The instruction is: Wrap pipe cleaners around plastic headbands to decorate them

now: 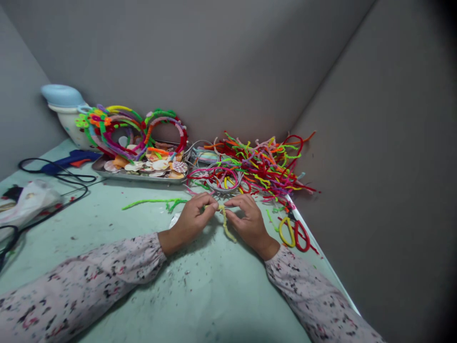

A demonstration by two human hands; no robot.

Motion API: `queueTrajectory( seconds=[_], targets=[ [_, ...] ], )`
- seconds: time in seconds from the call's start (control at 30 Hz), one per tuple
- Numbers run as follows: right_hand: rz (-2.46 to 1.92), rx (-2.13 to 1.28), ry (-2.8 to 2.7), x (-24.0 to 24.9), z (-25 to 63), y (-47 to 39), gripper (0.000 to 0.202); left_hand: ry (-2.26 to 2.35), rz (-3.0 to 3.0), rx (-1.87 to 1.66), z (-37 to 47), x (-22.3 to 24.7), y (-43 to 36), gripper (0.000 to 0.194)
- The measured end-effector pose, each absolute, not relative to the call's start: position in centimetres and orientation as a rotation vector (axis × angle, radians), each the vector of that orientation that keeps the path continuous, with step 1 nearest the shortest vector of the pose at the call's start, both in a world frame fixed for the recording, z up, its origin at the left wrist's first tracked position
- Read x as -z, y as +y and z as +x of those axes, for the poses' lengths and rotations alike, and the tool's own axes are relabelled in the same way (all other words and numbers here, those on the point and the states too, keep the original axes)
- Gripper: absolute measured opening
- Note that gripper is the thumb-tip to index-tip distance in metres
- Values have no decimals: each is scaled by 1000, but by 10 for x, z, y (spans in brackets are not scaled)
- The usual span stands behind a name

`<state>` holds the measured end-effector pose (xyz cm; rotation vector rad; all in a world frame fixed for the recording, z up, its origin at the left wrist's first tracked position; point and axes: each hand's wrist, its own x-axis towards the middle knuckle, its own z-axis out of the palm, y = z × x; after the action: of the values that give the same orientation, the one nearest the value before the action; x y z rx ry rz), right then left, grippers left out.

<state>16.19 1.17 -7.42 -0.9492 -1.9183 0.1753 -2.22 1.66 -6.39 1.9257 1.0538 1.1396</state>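
Note:
A pale yellow pipe cleaner [225, 224] is held between my two hands over the middle of the table, one end hanging down in a slight curve. My left hand [194, 216] pinches it between thumb and fingers. From the other side my right hand [250, 221] grips it with thumb and forefinger, close to the left fingertips. Just left of my left hand lies a bright green pipe cleaner [153, 202], partly twisted, on the pale green tabletop [214, 286]. The exact shape between the fingertips is partly hidden.
Behind my hands lies a tangled heap of coloured pipe cleaners [257, 162]. A metal tray [143, 179] holds shells, with wrapped headbands [167, 119] above it. Yellow-and-red-handled scissors [294, 233] lie at right. A blue glue gun [67, 161], black cord [76, 195] and lidded bin [71, 124] stand left.

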Motion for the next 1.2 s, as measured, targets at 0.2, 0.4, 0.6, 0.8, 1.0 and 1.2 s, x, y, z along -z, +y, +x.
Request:
queueTrajectory(
  seconds=[0.2, 0.4, 0.6, 0.8, 1.0, 1.2],
  targets=[
    [-962, -175, -1912, 74, 162, 12, 11, 1045, 1933, -1142, -22, 64, 17, 23],
    [-977, -183, -1897, 74, 161, 11, 7, 1038, 1951, -1144, -22, 65, 17, 22],
    [-977, -202, -1878, 77, 161, 12, 5, 1049, 1957, -1143, -21, 65, 17, 22],
    [-953, -203, -1882, 77, 161, 14, 2, 1047, 1962, -1148, -21, 65, 17, 22],
    [-972, -239, -1882, 76, 161, 12, 2, 1052, 1977, -1141, -21, 65, 18, 22],
    [-993, -335, -1842, 72, 159, 10, 5, 1066, 1982, -1124, -21, 66, 18, 23]
  ],
)
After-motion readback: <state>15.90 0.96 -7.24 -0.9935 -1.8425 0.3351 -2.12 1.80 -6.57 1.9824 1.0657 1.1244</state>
